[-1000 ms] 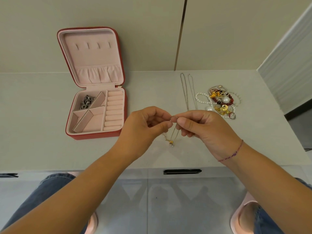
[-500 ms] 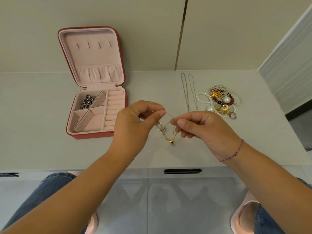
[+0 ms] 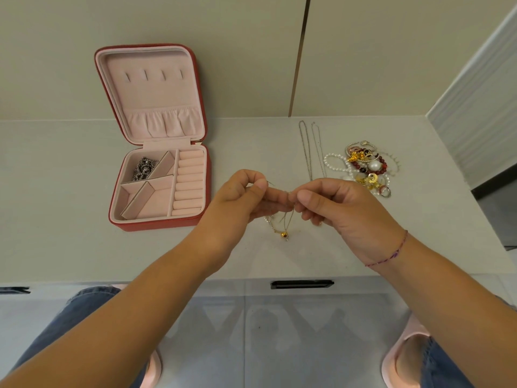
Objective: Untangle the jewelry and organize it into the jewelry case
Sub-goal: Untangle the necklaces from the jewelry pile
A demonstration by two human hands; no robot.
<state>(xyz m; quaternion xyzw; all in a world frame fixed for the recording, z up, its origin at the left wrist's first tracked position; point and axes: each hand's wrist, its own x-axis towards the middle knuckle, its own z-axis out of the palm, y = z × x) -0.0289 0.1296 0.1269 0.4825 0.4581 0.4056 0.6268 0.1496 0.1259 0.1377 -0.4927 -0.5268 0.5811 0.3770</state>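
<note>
I've got the thin gold chain [image 3: 284, 231] pinched in both hands just above the table [image 3: 56, 219], left hand [image 3: 237, 200] on one strand and right hand [image 3: 344, 211] on another, with the bead end dangling between. My take: tease the loops apart slowly, because yanking probably tightens the knot. The jewelry case [image 3: 156, 223] sits open to my left.

Upper left, on table [image 3: 56, 205]: jewelry case [image 3: 156, 224], chain [image 3: 142, 169] in its upper-left compartment. Centre: necklace [image 3: 284, 235] pinched between left hand [image 3: 237, 200] and right hand [image 3: 344, 208]. Further right: two chains [image 3: 307, 152], then jewelry pile [image 3: 366, 169].
</note>
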